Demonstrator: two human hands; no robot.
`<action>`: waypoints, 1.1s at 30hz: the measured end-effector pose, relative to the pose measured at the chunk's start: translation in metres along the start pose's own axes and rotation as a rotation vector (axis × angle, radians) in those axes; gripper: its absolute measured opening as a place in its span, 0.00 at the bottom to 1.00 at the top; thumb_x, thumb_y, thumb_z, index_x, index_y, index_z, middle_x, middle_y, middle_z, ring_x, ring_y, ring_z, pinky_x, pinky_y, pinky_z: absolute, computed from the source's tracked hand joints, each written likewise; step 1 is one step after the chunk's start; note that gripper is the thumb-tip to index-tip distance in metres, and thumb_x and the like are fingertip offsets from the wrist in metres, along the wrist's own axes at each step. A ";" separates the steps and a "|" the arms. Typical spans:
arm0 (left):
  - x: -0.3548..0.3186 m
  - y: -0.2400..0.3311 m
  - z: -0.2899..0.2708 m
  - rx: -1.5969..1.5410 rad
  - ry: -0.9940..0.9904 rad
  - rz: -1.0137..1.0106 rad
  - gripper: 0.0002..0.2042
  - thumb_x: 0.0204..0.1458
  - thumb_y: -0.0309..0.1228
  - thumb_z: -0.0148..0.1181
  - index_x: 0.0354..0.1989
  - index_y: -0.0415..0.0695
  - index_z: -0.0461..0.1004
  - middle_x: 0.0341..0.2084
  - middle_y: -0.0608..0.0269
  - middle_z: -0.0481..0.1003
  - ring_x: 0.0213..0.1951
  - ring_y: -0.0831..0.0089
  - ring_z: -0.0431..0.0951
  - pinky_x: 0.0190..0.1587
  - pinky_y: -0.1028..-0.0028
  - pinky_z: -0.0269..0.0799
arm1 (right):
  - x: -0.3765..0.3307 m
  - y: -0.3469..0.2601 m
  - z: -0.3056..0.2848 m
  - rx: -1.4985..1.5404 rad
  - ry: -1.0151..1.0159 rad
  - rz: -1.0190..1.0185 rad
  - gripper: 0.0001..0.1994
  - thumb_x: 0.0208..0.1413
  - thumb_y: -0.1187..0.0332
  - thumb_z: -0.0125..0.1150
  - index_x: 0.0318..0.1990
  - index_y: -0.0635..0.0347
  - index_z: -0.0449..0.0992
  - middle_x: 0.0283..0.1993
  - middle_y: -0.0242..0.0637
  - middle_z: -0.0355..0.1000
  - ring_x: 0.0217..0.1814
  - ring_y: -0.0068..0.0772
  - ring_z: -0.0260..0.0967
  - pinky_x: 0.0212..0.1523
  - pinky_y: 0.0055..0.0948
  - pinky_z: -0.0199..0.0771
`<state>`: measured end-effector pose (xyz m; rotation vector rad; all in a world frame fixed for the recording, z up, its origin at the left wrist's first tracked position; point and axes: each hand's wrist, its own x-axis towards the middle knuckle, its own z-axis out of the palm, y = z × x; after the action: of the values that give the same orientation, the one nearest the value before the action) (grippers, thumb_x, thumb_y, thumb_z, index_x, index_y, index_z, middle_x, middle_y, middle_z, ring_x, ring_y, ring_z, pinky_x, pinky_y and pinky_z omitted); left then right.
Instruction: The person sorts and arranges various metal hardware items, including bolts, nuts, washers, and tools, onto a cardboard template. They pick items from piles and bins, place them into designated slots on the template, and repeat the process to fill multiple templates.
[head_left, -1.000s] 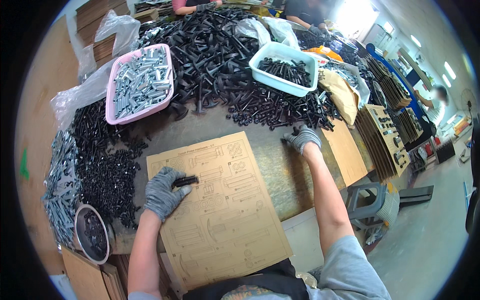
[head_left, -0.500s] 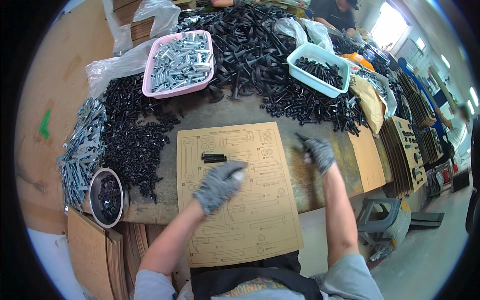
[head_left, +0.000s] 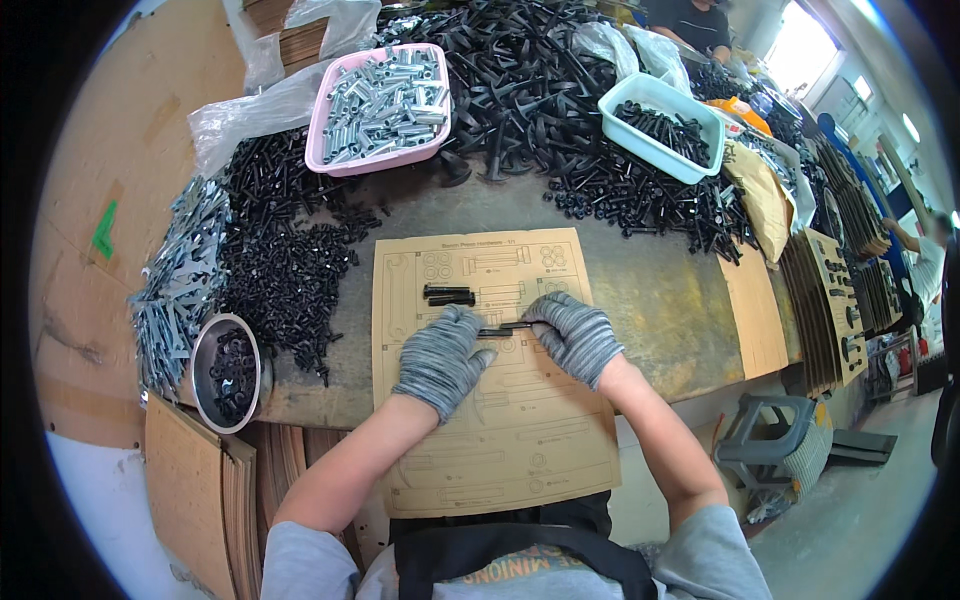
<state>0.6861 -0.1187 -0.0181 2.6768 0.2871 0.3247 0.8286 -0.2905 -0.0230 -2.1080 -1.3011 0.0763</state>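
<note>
Flat before you, presumably to stay readable, lies a printed sheet (head_left: 530, 440). Over it your right grip (head_left: 578, 336) pinches dark rods (head_left: 505, 329) endwise; whether your left grip (head_left: 440, 360) is closed cannot be told. Beyond, a black pair (head_left: 447, 297) rests side by side; pink tray (head_left: 390, 163) and blue tray (head_left: 650, 153) segregate parts across the bench (head_left: 660, 330).

Skinny black bolts (head_left: 506, 329), held sideways over a printed brown sheet (head_left: 520, 420) that's mostly flat, bottom poking past the table's (head_left: 670, 320) near edge.

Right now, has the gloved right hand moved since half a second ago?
Yes: the right hand moved left, from beside the printed brown sheet to over its right edge.
</note>
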 end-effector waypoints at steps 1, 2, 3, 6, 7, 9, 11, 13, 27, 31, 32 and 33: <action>-0.002 -0.005 -0.004 -0.062 -0.030 -0.048 0.16 0.45 0.36 0.64 0.42 0.43 0.75 0.37 0.55 0.73 0.36 0.61 0.76 0.41 0.67 0.72 | 0.001 -0.006 -0.002 -0.086 -0.028 0.007 0.08 0.53 0.72 0.56 0.40 0.56 0.76 0.37 0.40 0.73 0.37 0.45 0.72 0.39 0.37 0.74; -0.003 -0.009 -0.006 -0.125 -0.060 -0.095 0.15 0.44 0.35 0.65 0.40 0.43 0.75 0.37 0.56 0.73 0.35 0.61 0.75 0.41 0.67 0.72 | 0.003 -0.010 -0.002 -0.172 -0.055 0.014 0.08 0.52 0.72 0.56 0.40 0.55 0.76 0.37 0.39 0.73 0.37 0.45 0.72 0.39 0.37 0.74; -0.003 -0.012 -0.003 -0.152 -0.022 -0.072 0.13 0.43 0.32 0.66 0.37 0.43 0.75 0.32 0.57 0.72 0.34 0.60 0.75 0.39 0.67 0.72 | 0.005 -0.009 -0.002 -0.146 -0.070 0.026 0.07 0.52 0.72 0.56 0.39 0.54 0.77 0.37 0.39 0.72 0.37 0.44 0.72 0.39 0.37 0.74; -0.004 -0.015 0.008 -0.209 0.058 -0.005 0.11 0.44 0.32 0.65 0.35 0.43 0.75 0.31 0.58 0.73 0.34 0.61 0.75 0.39 0.67 0.72 | 0.009 -0.011 0.007 -0.031 -0.078 -0.024 0.06 0.52 0.69 0.56 0.38 0.54 0.77 0.37 0.39 0.72 0.38 0.44 0.72 0.39 0.37 0.74; -0.002 -0.011 0.011 -0.168 0.114 0.010 0.10 0.45 0.31 0.64 0.34 0.42 0.75 0.30 0.58 0.73 0.34 0.60 0.76 0.38 0.66 0.72 | 0.012 -0.016 0.011 -0.028 -0.058 -0.073 0.07 0.52 0.68 0.57 0.38 0.54 0.77 0.36 0.38 0.72 0.38 0.43 0.72 0.39 0.36 0.74; 0.000 -0.009 0.010 -0.189 0.076 -0.001 0.10 0.45 0.31 0.64 0.34 0.42 0.75 0.30 0.58 0.73 0.34 0.60 0.76 0.38 0.65 0.72 | 0.014 -0.032 0.010 -0.089 -0.105 -0.082 0.07 0.52 0.66 0.58 0.38 0.54 0.77 0.36 0.38 0.72 0.38 0.42 0.72 0.39 0.37 0.74; 0.004 -0.009 -0.001 -0.253 -0.058 -0.128 0.11 0.45 0.32 0.64 0.36 0.42 0.75 0.32 0.58 0.74 0.36 0.60 0.77 0.40 0.65 0.72 | 0.015 -0.026 0.012 -0.134 -0.139 -0.134 0.08 0.51 0.65 0.58 0.38 0.54 0.77 0.35 0.37 0.72 0.39 0.41 0.72 0.39 0.37 0.74; 0.012 -0.024 -0.016 -0.208 0.083 -0.114 0.13 0.45 0.33 0.65 0.39 0.42 0.75 0.34 0.58 0.75 0.38 0.60 0.77 0.42 0.65 0.72 | 0.023 -0.009 0.002 -0.187 -0.107 -0.113 0.09 0.51 0.65 0.59 0.38 0.55 0.77 0.36 0.37 0.72 0.39 0.42 0.72 0.39 0.37 0.74; 0.040 -0.059 -0.015 -0.085 0.000 -0.074 0.12 0.45 0.37 0.64 0.37 0.46 0.78 0.33 0.61 0.75 0.37 0.61 0.76 0.40 0.66 0.73 | 0.062 0.005 0.024 -0.135 -0.083 -0.088 0.13 0.49 0.58 0.62 0.41 0.50 0.80 0.36 0.36 0.71 0.38 0.38 0.71 0.39 0.34 0.73; 0.038 -0.059 -0.009 -0.058 0.073 -0.012 0.11 0.45 0.35 0.64 0.37 0.46 0.78 0.33 0.61 0.75 0.37 0.61 0.77 0.40 0.67 0.73 | 0.060 0.004 0.027 -0.115 -0.021 -0.078 0.12 0.48 0.59 0.64 0.39 0.51 0.80 0.35 0.36 0.71 0.36 0.38 0.71 0.38 0.34 0.73; 0.038 -0.059 -0.008 -0.051 0.083 -0.004 0.11 0.45 0.34 0.63 0.37 0.46 0.78 0.34 0.61 0.76 0.37 0.61 0.77 0.41 0.67 0.73 | 0.060 0.004 0.028 -0.110 -0.018 -0.075 0.12 0.48 0.60 0.64 0.39 0.51 0.80 0.34 0.36 0.71 0.36 0.38 0.71 0.38 0.34 0.73; 0.039 -0.059 -0.007 -0.055 0.097 0.011 0.11 0.45 0.34 0.63 0.37 0.46 0.78 0.34 0.61 0.76 0.37 0.62 0.77 0.41 0.67 0.73 | 0.060 0.003 0.028 -0.104 -0.011 -0.074 0.12 0.47 0.60 0.64 0.38 0.52 0.80 0.34 0.36 0.71 0.36 0.39 0.71 0.38 0.34 0.73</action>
<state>0.7120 -0.0535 -0.0308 2.6142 0.2884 0.4603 0.8511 -0.2281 -0.0301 -2.1459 -1.4158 -0.0119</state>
